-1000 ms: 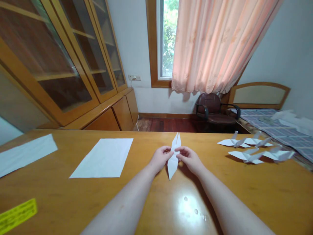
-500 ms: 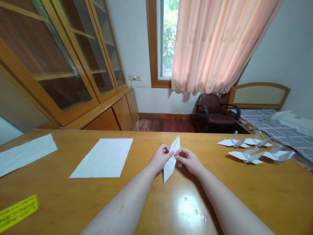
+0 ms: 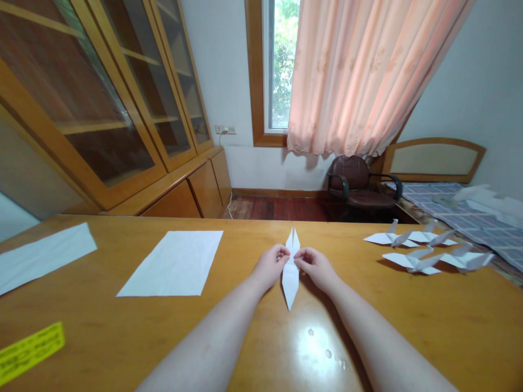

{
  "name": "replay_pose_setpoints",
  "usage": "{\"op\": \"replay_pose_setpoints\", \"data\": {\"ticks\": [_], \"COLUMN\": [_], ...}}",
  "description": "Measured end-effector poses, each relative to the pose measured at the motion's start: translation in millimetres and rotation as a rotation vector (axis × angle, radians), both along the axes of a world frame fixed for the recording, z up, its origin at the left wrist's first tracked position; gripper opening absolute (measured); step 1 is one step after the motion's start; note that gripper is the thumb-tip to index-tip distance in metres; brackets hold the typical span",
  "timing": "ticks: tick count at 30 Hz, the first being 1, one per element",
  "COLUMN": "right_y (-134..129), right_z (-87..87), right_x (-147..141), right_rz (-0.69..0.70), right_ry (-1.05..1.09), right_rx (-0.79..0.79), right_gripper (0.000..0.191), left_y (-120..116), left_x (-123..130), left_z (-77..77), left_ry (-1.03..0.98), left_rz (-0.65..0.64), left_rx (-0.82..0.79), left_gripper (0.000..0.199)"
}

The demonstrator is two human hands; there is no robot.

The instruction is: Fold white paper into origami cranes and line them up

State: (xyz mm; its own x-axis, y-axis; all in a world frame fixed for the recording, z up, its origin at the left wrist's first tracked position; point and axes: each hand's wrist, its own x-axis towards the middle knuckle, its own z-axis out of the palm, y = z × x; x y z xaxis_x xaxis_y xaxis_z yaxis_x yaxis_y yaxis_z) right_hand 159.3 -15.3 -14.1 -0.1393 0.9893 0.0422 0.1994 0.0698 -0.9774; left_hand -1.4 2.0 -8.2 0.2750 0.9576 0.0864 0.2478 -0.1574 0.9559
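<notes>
A narrow folded white paper (image 3: 291, 279) points lengthwise away from me over the wooden desk, its far end split into two thin points. My left hand (image 3: 273, 265) pinches its left edge between thumb and fingers. On the opposite edge, my right hand (image 3: 314, 264) grips the same paper with thumb and forefinger. Both hands are at about the middle of its length. Several folded paper cranes (image 3: 412, 260) stand to the right. A flat white sheet (image 3: 174, 264) lies left of my hands.
Another white paper (image 3: 44, 256) lies at the desk's far left, with a yellow label (image 3: 32, 351) nearer me. The wooden desk (image 3: 122, 343) spans the view. Beyond it are a glass-door cabinet (image 3: 131, 60), a brown chair (image 3: 353, 182) and a bed (image 3: 449, 196).
The folded paper has turned from slanting to nearly straight, its near end swinging right. Its far end now shows two separate points. My left hand has shifted slightly.
</notes>
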Motion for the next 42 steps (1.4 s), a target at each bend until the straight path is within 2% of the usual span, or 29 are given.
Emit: {"op": "replay_pose_setpoints", "data": {"ticks": [3,6,11,14,20,28,35,42], "right_y": [1,2,7,9,8,7,8,7], "right_z": [-0.6,0.6,-2.7,-5.9,-4.3,-3.8,-1.2,1.3], "right_x": [3,6,11,12,13,16,17,17], "right_rz": [-0.047,-0.051,-0.064,-0.041,0.104,0.124,0.152,0.157], "right_ry": [-0.218,-0.42,-0.57,-0.581,-0.567,-0.549,-0.477,-0.422], "right_rx": [0.07,0.148,0.271,0.303,0.381,0.34,0.302,0.296], "right_gripper": [0.014,0.013,0.012,0.017,0.029,0.044,0.035,0.03], "left_y": [-1,-2,0,1,0,-6,-7,-4], "left_x": [-2,-5,-8,-8,-7,-9,-8,-8], "left_z": [0.2,0.1,-3.3,-5.5,-2.5,6.4,11.8,8.4], "left_ry": [0.208,0.374,0.489,0.531,0.542,0.567,0.56,0.473], "left_rz": [-0.033,-0.046,-0.015,-0.017,-0.111,-0.135,-0.14,-0.147], "left_rx": [0.066,0.18,0.296,0.303,0.298,0.304,0.279,0.299], "left_gripper": [0.019,0.021,0.024,0.027,0.034,0.039,0.037,0.028]}}
